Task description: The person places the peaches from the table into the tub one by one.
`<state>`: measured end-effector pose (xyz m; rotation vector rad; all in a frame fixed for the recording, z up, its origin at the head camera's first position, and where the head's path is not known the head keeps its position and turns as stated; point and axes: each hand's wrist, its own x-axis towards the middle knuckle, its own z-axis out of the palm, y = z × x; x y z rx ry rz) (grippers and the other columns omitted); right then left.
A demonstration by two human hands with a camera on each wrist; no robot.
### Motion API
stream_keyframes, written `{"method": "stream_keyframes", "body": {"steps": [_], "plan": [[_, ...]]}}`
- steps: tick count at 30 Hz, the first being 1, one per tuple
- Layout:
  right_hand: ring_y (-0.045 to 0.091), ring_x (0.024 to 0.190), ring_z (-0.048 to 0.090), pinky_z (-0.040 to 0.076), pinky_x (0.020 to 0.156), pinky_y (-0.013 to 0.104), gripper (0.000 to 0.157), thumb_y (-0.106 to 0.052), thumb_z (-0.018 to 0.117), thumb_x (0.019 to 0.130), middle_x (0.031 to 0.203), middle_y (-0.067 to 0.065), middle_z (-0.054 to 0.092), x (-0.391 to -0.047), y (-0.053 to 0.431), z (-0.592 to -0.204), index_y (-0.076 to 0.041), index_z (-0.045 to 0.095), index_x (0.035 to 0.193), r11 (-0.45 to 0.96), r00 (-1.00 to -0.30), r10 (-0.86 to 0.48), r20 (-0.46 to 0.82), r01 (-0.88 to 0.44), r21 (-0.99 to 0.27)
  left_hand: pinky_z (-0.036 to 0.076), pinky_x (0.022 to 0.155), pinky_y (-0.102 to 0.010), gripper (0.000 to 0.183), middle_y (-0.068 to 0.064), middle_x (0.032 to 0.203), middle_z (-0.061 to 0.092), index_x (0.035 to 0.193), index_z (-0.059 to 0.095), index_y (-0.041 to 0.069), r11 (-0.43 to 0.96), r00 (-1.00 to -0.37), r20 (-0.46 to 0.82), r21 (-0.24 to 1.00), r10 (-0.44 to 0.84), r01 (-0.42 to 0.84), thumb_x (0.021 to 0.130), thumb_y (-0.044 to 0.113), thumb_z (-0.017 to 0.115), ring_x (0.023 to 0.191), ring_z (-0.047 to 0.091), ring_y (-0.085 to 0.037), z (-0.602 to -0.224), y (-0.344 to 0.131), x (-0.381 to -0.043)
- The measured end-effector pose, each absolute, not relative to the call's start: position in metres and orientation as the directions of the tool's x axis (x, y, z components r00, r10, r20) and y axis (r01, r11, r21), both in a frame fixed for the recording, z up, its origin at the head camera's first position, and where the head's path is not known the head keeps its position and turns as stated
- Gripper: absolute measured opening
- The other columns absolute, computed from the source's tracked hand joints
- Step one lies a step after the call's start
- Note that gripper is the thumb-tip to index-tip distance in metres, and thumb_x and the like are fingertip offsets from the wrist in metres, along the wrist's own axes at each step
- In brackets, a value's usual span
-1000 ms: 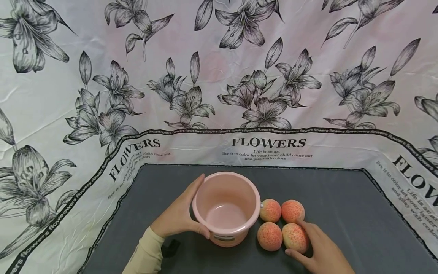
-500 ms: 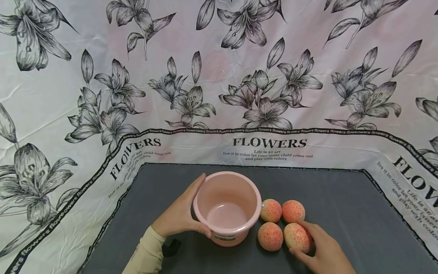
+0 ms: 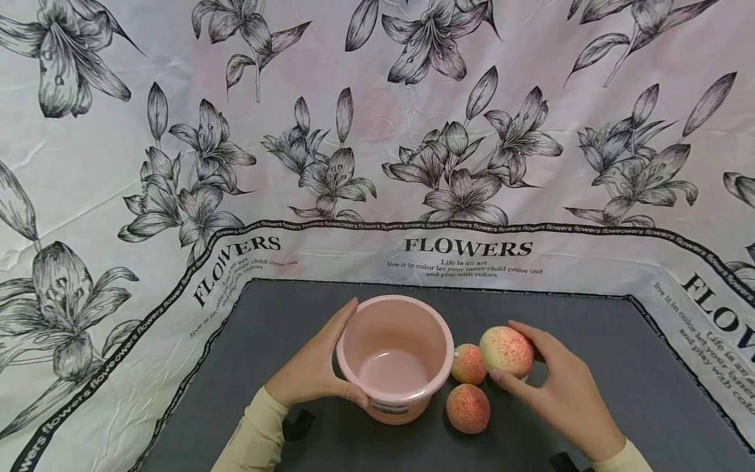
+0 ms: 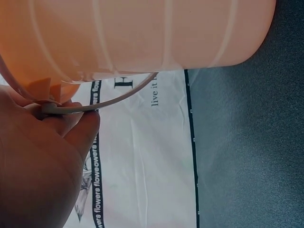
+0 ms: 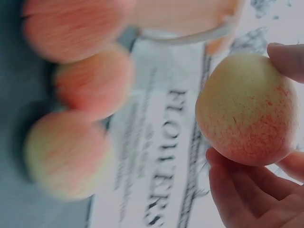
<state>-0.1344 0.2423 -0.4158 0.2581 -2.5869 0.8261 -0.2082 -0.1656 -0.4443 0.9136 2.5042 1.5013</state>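
My left hand (image 3: 312,370) grips the pink plastic bucket (image 3: 392,328) at its left side, thumb at the front below the rim. The left wrist view shows the fingers bent at the rim, beside the bucket's thin handle (image 4: 126,96). A yellow-and-red peach (image 3: 506,351) is pinched between thumb and fingers of my right hand (image 3: 569,387), raised over the other peaches. Two peaches, a rear one (image 3: 468,364) and a front one (image 3: 468,409), lie just right of the bucket. A further peach (image 5: 66,154), mostly hidden behind the held one from above, shows in the right wrist view.
A dark grey mat (image 3: 596,341) lies under everything, bordered by white cloth (image 3: 330,255) printed with flowers and lettering. The same floral cloth rises behind as a backdrop. A small black object (image 3: 297,426) sits by the left sleeve.
My right hand has lifted the front right peach off the mat and brought it up and away, over the rear right one. The left hand still holds the bucket in the same place.
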Motion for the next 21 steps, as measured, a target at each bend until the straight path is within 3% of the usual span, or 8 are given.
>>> {"method": "stream_keyframes", "body": {"steps": [11, 17, 21], "plan": [[0.007, 0.110, 0.068, 0.061, 0.086, 0.033, 0.078, -0.034, 0.096, 0.084, 0.136, -0.008, 0.069, -0.157, 0.162, -0.394, -0.025, 0.059, 0.153, 0.638, -0.837, -0.249, 0.487, -0.520, -0.568, 0.038, 0.125, -0.064, 0.156, 0.015, 0.179, 0.017, 0.174, 0.005, 0.041, 0.352, -0.831, 0.213, 0.831, 0.514, 0.431, 0.057, 0.046, 0.109, 0.165, 0.026, -0.018, -0.446, -0.165, -0.210], [0.006, 0.114, 0.068, 0.063, 0.093, 0.035, 0.080, -0.037, 0.096, 0.084, 0.138, -0.010, 0.067, -0.164, 0.130, -0.399, -0.028, 0.057, 0.153, 0.575, -0.814, -0.337, 0.473, -0.576, -0.581, 0.040, 0.125, -0.059, 0.156, 0.015, 0.179, 0.016, 0.174, 0.003, 0.041, 0.354, -0.835, 0.197, 0.838, 0.514, 0.416, 0.060, 0.041, 0.109, 0.164, 0.028, -0.016, -0.444, -0.165, -0.209], [0.008, 0.119, 0.068, 0.062, 0.098, 0.038, 0.077, -0.032, 0.096, 0.083, 0.143, -0.009, 0.067, -0.166, 0.119, -0.404, -0.024, 0.059, 0.150, 0.551, -0.798, -0.372, 0.474, -0.601, -0.579, 0.040, 0.125, -0.059, 0.155, 0.015, 0.180, 0.014, 0.173, 0.002, 0.042, 0.355, -0.833, 0.191, 0.838, 0.519, 0.413, 0.061, 0.041, 0.109, 0.165, 0.026, -0.015, -0.445, -0.164, -0.208]]}}
